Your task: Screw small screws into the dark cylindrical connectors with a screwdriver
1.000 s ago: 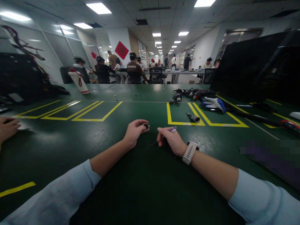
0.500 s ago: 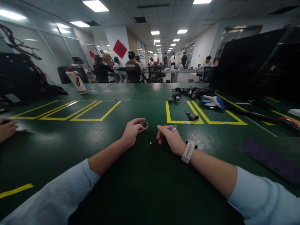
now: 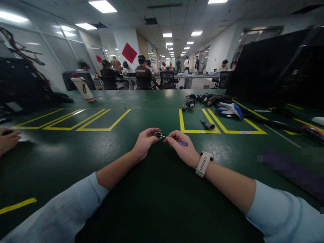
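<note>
My left hand (image 3: 144,143) is closed on a small round metal connector part (image 3: 157,135), its dark open face turned toward the right. In my right hand (image 3: 182,145) is a slim screwdriver with a purple handle (image 3: 182,143). Its thin shaft (image 3: 164,136) points left, with the tip at the face of the connector part; whether it goes inside is too small to tell. Both hands are above the green table (image 3: 157,189). Beyond my right hand, a grey metal connector piece with a dark tapered end (image 3: 208,125) lies inside a yellow taped box.
Metal connectors with black cable (image 3: 190,104) and a blue-and-white glove (image 3: 230,110) lie at the back right. A white cup (image 3: 84,88) stands at the back left. Another person's hand (image 3: 8,140) rests at the left edge. A dark monitor (image 3: 268,67) rises at right.
My right hand has raised and turned the screwdriver, so its shaft now reaches the connector part. A tiny ring-like piece seen near the tool's tip before no longer shows on the table.
</note>
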A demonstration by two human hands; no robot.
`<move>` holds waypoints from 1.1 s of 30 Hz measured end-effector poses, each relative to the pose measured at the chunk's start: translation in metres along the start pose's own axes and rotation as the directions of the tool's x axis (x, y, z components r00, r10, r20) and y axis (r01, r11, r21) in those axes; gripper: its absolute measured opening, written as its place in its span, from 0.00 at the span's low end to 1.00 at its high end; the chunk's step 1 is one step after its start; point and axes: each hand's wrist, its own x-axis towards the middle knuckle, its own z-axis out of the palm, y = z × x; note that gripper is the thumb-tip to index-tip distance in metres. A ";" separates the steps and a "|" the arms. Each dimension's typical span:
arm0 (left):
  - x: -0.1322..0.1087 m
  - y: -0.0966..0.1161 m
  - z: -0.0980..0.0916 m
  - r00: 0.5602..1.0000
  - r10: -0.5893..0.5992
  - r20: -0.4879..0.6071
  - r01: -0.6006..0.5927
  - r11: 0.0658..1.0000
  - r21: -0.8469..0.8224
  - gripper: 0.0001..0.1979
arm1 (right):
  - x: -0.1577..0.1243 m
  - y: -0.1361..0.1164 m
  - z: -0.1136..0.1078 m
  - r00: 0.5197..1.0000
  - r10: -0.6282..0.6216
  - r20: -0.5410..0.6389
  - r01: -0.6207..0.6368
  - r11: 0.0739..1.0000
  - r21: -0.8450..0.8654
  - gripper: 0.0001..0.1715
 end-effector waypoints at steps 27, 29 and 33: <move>-0.006 0.006 0.003 0.993 0.114 0.001 -0.110 0.957 0.267 0.09 | -0.003 0.004 0.004 0.973 -0.197 0.117 0.219 0.950 -0.224 0.05; -0.006 0.007 0.003 0.992 0.125 0.014 -0.124 0.947 0.296 0.09 | -0.004 0.004 0.004 0.972 -0.202 0.118 0.226 0.941 -0.251 0.04; -0.007 0.006 0.002 0.991 0.135 0.002 -0.127 0.931 0.343 0.09 | -0.005 0.003 0.004 0.972 -0.203 0.118 0.230 0.927 -0.297 0.05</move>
